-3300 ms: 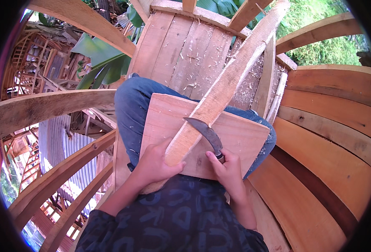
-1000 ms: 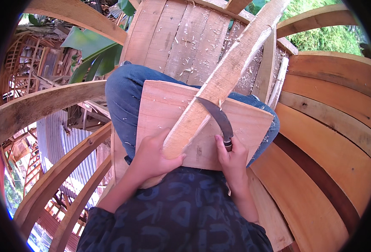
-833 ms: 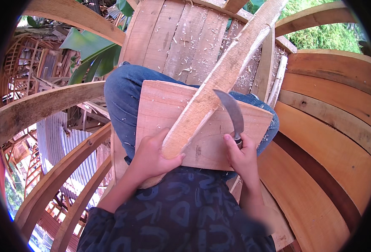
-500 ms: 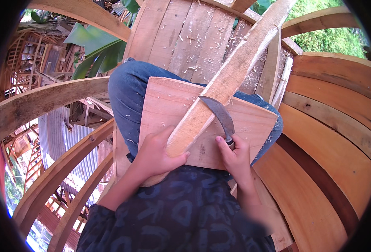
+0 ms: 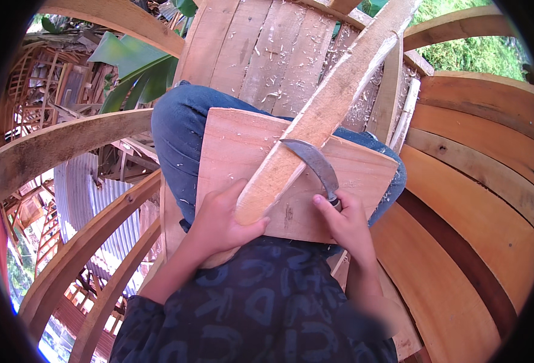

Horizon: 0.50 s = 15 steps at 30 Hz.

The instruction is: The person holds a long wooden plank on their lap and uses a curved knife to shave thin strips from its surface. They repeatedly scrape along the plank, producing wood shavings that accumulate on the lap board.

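The stiff-looking narrow plank (image 5: 325, 114) is clasped at its seven-o'clock end by the left hand (image 5: 221, 219), the knife (image 5: 319, 163), handle half covered, apparently by the right hand (image 5: 348, 222).

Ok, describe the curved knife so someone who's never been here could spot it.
Find the wooden board across the blue jeans, then the long plank slanting over it. At that plank's lower half, the right hand holds the curved knife. Dark grey and hooked, it stands out from both pieces of pale wood.
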Each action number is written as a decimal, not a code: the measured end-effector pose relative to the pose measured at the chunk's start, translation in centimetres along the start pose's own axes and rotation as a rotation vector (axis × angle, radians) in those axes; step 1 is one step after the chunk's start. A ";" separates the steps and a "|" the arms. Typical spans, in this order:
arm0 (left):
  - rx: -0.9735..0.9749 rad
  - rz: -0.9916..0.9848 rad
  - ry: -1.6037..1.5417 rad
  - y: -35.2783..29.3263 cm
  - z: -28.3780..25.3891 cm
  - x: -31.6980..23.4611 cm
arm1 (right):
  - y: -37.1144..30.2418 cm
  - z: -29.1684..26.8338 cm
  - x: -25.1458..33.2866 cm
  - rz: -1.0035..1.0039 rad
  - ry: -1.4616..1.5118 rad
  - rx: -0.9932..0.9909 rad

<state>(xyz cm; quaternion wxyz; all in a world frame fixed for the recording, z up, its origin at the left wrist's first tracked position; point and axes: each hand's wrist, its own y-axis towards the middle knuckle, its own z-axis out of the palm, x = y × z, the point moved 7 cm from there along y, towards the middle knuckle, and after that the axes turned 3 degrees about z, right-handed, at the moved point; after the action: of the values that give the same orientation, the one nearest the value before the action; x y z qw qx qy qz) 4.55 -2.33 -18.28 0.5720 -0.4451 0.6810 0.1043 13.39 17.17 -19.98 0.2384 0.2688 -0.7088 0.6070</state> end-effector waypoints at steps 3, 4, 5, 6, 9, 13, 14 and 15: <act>0.014 -0.004 -0.018 0.2 0.0 0.1 | -0.1 -0.7 -0.4 0.006 0.084 -0.195; 0.026 0.001 -0.004 0.3 0.0 0.0 | -0.2 -0.4 -1.3 -0.052 0.108 -0.314; 0.025 -0.001 0.001 0.3 0.2 0.0 | -0.4 -0.7 -1.5 -0.109 0.119 -0.422; 0.018 0.004 0.015 0.2 0.2 -0.1 | -0.7 -2.0 -1.5 -0.116 0.144 -0.570; 0.005 0.005 0.038 -0.1 -0.1 0.0 | -1.1 -4.8 -0.2 -0.155 0.086 -0.683; 0.013 0.031 0.050 0.4 -0.1 -0.4 | -1.7 -0.2 1.4 -0.091 0.001 -0.111; 0.009 0.039 0.058 0.4 0.0 -0.7 | -1.5 0.7 1.1 -0.079 -0.001 -0.029; 0.015 0.029 0.039 0.4 0.1 -0.6 | -1.2 1.5 0.6 -0.067 -0.002 0.053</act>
<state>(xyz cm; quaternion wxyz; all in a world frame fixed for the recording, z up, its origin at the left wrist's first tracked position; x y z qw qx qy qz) 4.32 -1.75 -17.90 0.5602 -0.4330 0.6992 0.0989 13.73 15.45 -18.96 0.2510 0.2992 -0.6834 0.6168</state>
